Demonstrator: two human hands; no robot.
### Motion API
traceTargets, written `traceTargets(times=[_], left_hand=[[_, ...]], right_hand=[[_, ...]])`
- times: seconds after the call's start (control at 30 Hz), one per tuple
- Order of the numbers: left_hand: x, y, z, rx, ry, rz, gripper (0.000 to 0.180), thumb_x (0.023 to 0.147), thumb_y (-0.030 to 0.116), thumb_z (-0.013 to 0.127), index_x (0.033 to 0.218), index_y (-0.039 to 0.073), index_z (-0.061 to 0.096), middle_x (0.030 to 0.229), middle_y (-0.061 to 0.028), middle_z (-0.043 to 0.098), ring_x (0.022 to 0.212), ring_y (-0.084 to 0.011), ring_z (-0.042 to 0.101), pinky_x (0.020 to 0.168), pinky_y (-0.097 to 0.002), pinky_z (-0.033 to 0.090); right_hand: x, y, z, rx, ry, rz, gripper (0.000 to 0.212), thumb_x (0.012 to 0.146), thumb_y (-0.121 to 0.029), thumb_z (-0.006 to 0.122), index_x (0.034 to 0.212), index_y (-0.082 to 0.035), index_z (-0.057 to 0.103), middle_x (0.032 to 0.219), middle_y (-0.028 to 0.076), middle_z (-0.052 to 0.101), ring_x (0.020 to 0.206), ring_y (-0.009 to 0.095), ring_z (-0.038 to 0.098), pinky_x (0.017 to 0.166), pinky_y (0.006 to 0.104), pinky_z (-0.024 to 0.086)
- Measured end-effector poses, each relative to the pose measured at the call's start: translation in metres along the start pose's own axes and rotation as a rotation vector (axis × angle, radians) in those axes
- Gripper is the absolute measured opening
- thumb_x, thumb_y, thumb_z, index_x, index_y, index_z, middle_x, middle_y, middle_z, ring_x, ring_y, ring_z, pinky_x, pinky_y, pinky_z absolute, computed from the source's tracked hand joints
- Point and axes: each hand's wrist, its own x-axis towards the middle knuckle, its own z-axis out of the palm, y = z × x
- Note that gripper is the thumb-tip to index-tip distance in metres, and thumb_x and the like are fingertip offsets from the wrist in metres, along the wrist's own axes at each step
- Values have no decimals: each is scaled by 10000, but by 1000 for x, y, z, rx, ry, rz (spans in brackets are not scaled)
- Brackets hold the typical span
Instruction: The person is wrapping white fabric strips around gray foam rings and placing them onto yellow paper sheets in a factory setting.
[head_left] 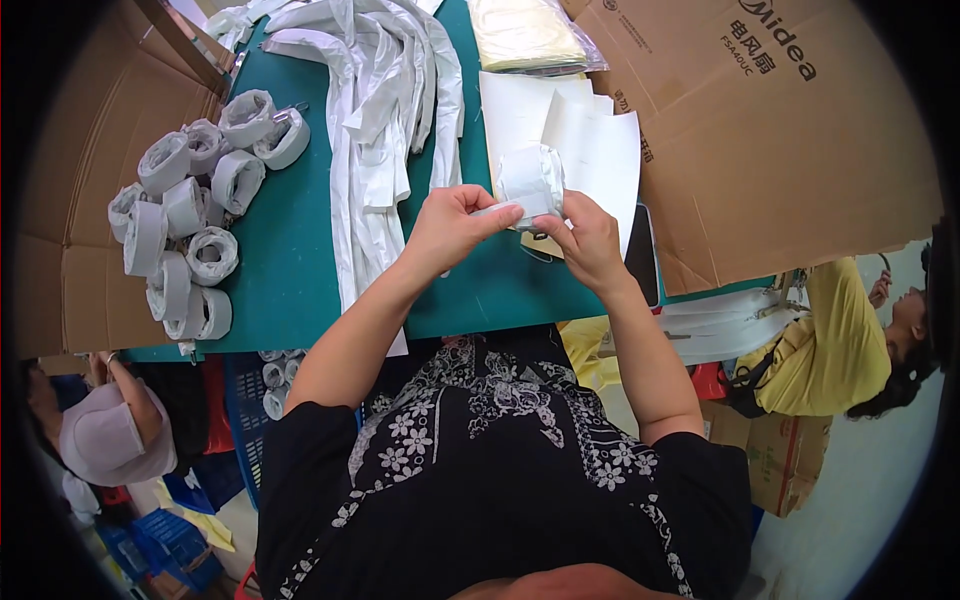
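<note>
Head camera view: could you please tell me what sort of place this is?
Most likely a workshop or small factory for handwork. Coiled white bands are heaped on the green worktable, long white strips lie near them, and another person in a yellow top is at the right.

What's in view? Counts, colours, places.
Held roll: one, white, between hands
Table rolls: about a dozen, white, table's left
Strips: several, white, mid-table
Sheets: several, white, beyond hands
Wrapped bundle: one, pale yellow, far edge
Cardboard: brown, left and right, count unclear
Flat object: one, dark, beside right wrist
Table: one, green, beneath work
Crates: at least two, blue, lower left
Co-workers: two, yellow and pale tops, either side
Left hand: one, bare, on roll
Right hand: one, bare, on roll
</note>
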Motion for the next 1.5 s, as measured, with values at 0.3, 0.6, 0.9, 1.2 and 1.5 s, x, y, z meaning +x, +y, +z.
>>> traceTargets(times=[0.3, 0.6, 0.9, 1.2, 1.5], left_hand=[[8, -10, 3, 644, 642, 649, 327, 666, 304, 777, 686, 42, 584, 705, -38, 604, 625, -136, 518, 540, -256, 384], [-2, 2, 28, 3, 309, 410, 227, 792, 188, 668, 951, 27, 645, 906, -69, 629, 738, -167, 578, 662, -271, 441], [2, -11, 3, -800, -240, 195, 401, 764, 45, 690, 1141, 34, 552, 1024, -28, 611, 928, -129, 574, 822, -273, 459], [-7, -33, 7, -1038, -407, 322, 764, 706, 319, 755, 1327, 105, 364, 1281, -53, 457, 1145, -203, 476, 888, -396, 452], [-11, -31, 5, -1144, -284, 243, 680, 715, 184, 755, 1272, 55, 386, 1205, -71, 508, 1094, -223, 512, 931, -376, 414]], right_hand=[[-8, 0, 37, 302, 256, 191, 281, 874, -298, 557, 843, -24, 615, 720, 130, 581, 635, 261, 577, 552, 343, 439], [1, -25, 48, 332, 507, 69, 252, 911, -208, 506, 989, 14, 595, 946, 147, 540, 815, 243, 561, 695, 324, 458], [10, -38, 13, 113, 209, -204, 254, 866, -84, 531, 1104, -1, 564, 1118, 173, 436, 1003, 297, 487, 860, 340, 417], [15, -64, 14, 230, 271, -220, 489, 729, -127, 708, 1170, -46, 511, 1266, 180, 324, 1146, 330, 432, 919, 372, 409], [25, -65, 18, 240, 255, -273, 247, 684, -124, 732, 880, -18, 626, 1122, 171, 535, 1008, 293, 543, 854, 354, 445]])
